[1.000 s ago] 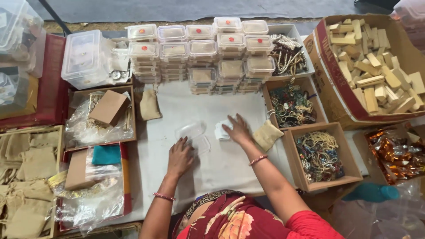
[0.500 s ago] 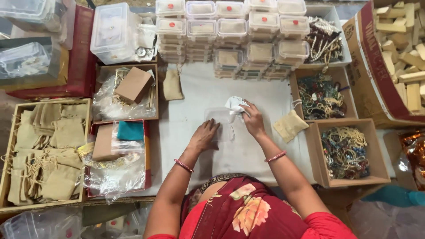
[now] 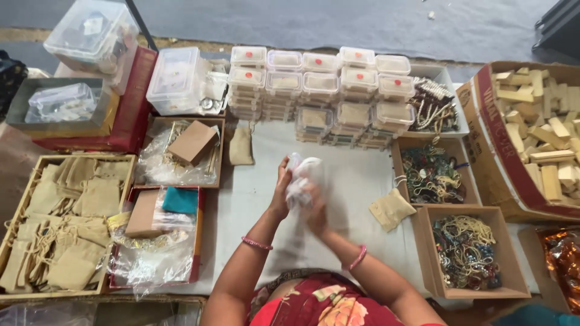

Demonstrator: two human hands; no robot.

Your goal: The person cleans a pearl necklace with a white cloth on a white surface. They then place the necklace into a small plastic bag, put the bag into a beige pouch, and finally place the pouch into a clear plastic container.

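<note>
The large cardboard carton (image 3: 483, 130) at the right edge is cut off by the frame. It holds pale wooden blocks (image 3: 544, 139), and a red band with print runs along its flap. The orange foil wrap (image 3: 562, 259) at lower right is only partly in view.

The wooden tray (image 3: 12, 241) at lower left holds beige drawstring pouches (image 3: 72, 229), and its near corner is cut off. Clear plastic film (image 3: 151, 253) covers the red-rimmed box at lower centre-left and blurs its contents. A brown card box (image 3: 144, 212) and a teal piece (image 3: 179, 199) show through the film.

Stacked clear lidded containers (image 3: 320, 84) stand at upper centre. Several lids carry a small red round sticker. The contents appear tan and cannot be identified.

Two open cardboard boxes (image 3: 417, 181) sit right of centre, both filled with tangled bead strings (image 3: 465, 241). Single strings cannot be told apart.

One beige pouch (image 3: 391, 209) lies on the white mat (image 3: 356, 175), just beside the upper bead box.

The left hand (image 3: 281, 190) and right hand (image 3: 315, 211) are raised over the mat at centre frame. Both are closed around a white cloth (image 3: 300, 175), which is bunched between them. Whether the cloth wraps another item cannot be told; the fingers hide its lower part.
</note>
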